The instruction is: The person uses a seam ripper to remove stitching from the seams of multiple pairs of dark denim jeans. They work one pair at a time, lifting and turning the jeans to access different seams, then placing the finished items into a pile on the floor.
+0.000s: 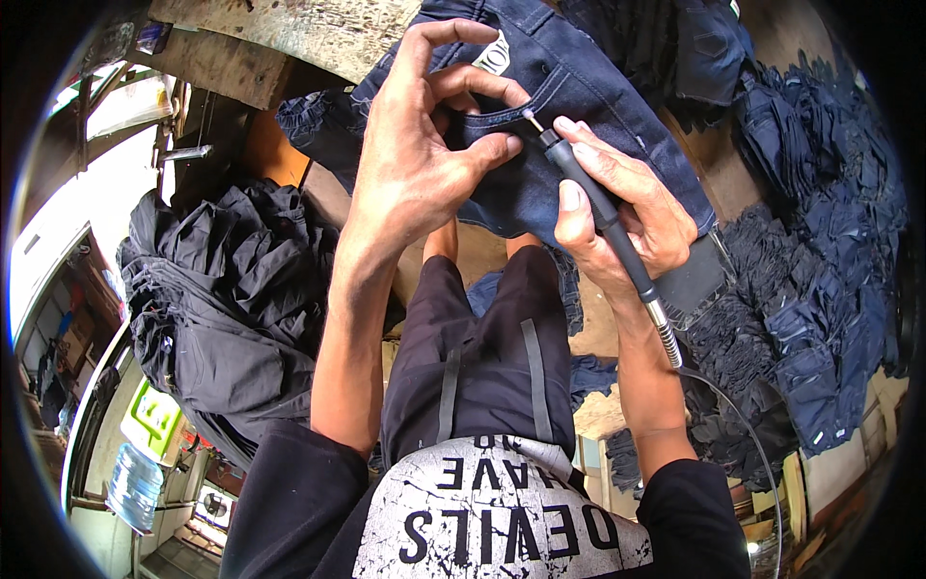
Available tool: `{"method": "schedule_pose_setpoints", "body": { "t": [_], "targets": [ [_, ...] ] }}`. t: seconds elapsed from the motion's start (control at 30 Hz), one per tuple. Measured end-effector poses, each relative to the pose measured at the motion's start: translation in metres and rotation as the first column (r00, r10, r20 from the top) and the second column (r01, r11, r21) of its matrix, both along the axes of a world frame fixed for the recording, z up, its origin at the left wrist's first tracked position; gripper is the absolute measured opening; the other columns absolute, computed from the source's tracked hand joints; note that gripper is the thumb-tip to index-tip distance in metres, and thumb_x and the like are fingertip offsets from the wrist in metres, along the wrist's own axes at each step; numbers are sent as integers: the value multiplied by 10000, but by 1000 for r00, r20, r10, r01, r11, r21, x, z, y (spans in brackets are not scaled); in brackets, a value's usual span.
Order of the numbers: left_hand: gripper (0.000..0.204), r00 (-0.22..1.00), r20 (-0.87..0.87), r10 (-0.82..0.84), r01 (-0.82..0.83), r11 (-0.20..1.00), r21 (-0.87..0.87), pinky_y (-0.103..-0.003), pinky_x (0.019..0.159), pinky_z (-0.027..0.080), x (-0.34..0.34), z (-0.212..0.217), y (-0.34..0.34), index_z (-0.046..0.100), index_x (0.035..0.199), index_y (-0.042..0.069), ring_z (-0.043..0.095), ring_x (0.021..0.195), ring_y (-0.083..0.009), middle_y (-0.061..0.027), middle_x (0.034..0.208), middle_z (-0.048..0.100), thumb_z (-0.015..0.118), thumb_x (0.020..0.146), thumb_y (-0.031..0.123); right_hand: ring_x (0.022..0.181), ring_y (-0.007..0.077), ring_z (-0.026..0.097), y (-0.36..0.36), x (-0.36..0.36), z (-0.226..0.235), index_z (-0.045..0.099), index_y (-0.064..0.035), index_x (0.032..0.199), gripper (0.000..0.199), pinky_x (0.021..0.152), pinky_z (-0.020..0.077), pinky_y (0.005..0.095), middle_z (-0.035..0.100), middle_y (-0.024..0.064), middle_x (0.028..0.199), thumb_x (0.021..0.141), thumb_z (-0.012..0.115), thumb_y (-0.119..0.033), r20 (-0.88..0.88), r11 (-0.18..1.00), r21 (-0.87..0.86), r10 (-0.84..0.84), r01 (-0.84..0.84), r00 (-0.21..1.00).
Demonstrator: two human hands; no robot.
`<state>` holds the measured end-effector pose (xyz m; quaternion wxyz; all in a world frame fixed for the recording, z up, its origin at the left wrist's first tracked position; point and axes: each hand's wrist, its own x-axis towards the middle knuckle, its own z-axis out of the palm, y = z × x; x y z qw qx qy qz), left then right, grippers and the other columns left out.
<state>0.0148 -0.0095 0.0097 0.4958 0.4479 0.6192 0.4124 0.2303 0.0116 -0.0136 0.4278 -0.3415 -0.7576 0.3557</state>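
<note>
A dark blue denim garment (603, 106) with an elastic-looking waist and a pale printed patch spreads out in front of me. My left hand (415, 145) is at its curved, stitched pocket edge (502, 118), with one finger along the edge and the thumb just below. Other fingers of that hand are partly hidden. In my right hand (627, 207) is a slim black rotary tool handpiece (603, 207), gripped like a pen. Its thin metal tip (531, 117) meets the pocket edge beside my left fingertip. A spring sleeve and grey cable (743, 415) trail from its rear end.
A heap of black garments (231, 309) lies to my left. Stacks of dark blue garments (820, 261) fill the right side. A worn wooden board (289, 34) is at the far left. A clear blue water bottle (135, 487) stands at the lower left.
</note>
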Motion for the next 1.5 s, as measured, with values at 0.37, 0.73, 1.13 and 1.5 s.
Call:
{"method": "schedule_pose_setpoints", "body": {
  "t": [0.37, 0.73, 1.13, 1.5],
  "targets": [
    [818, 997, 59, 57, -55, 998, -25, -314, 974, 539, 1, 1, -1, 512, 1463, 96, 686, 998, -129, -47, 1124, 832, 858, 754, -121, 1150, 395, 786, -2, 0, 1, 688, 99, 1191, 283, 1004, 650, 433, 776, 329, 1189, 922, 757, 45, -1, 998, -37, -41, 41, 999],
    [848, 1000, 21, -14, 14, 1000, 4, -313, 993, 573, -3, -3, -1, 459, 1525, 53, 747, 1101, -160, -111, 1186, 816, 908, 815, -60, 1103, 348, 799, -2, -1, 1, 696, 97, 1201, 279, 973, 656, 397, 781, 311, 1191, 937, 758, 33, 20, 994, -52, -92, 93, 996],
    [801, 998, 53, -35, 36, 999, -28, -326, 1013, 613, -2, 1, 0, 455, 1536, 60, 748, 1165, -189, -141, 1287, 797, 825, 850, -129, 1058, 298, 802, -5, -6, -1, 706, 99, 1192, 270, 949, 653, 369, 790, 279, 1171, 958, 775, -15, -13, 971, -131, -203, 200, 979],
    [796, 999, 8, -51, 51, 999, 5, -252, 888, 595, 0, -2, 0, 468, 1533, 61, 723, 1020, -99, -114, 1309, 799, 798, 841, -154, 968, 222, 797, -6, -8, -1, 732, 97, 1198, 290, 849, 656, 305, 799, 232, 1128, 953, 800, -43, 70, 949, -111, -289, 295, 955]
  ]
}}
